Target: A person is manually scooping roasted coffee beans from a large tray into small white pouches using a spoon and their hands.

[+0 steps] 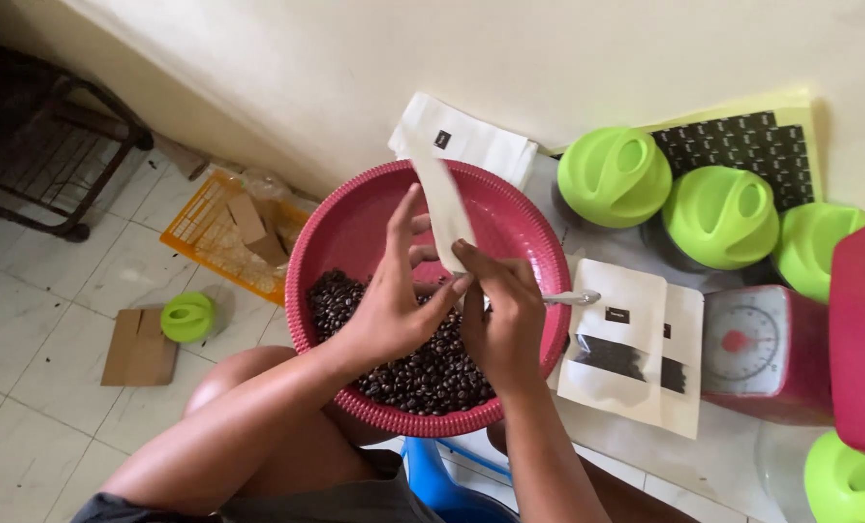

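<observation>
Fingers of the left hand [394, 310] part-spread, thumb and forefinger pinching the lower edge of a white pouch [444, 208]; the right hand [502, 320] curled around the same lower edge and gripping a metal spoon [566, 298], handle pointing right. Pouch held over the red basin [355, 218] of dark coffee beans [423, 373] — long axis near upright, top leaning up-left, small dark label near the upper end. Two flat white pouches [636, 349] with black windows lie just right of the basin. Three green jar lids [615, 176] beyond — a red scale [757, 349] beside them. Sheet of black labels [742, 140] on yellow backing at the wall.
</observation>
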